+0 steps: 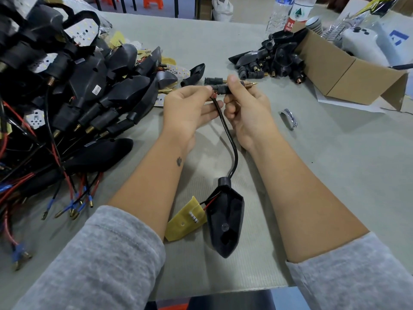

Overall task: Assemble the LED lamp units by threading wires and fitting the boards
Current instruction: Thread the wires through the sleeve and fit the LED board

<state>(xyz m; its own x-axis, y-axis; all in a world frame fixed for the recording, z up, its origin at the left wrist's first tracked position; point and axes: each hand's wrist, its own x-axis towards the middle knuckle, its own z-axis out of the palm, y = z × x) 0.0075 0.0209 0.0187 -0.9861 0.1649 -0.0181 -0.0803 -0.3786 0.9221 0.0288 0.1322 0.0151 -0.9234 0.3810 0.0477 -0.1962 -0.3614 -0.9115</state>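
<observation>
I read this as the threading step. At frame centre my left hand [190, 108] pinches the black cable [228, 135] near its end between thumb and fingers, while my right hand [243, 104] grips the black stem with its brass threaded tip [228, 88]. The cable runs down to the lamp housing [225, 218] on the tabletop [335, 175], lower centre, the yellow board [185, 220] beside it. Next, I judge, comes feeding the wires through the stem, aligned carefully.

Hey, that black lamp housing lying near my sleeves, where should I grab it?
Probably the round collar at the far end of the lamp housing, pinched from above. It is narrow and stands clear, while the yellow board crowds the housing's left side.
</observation>
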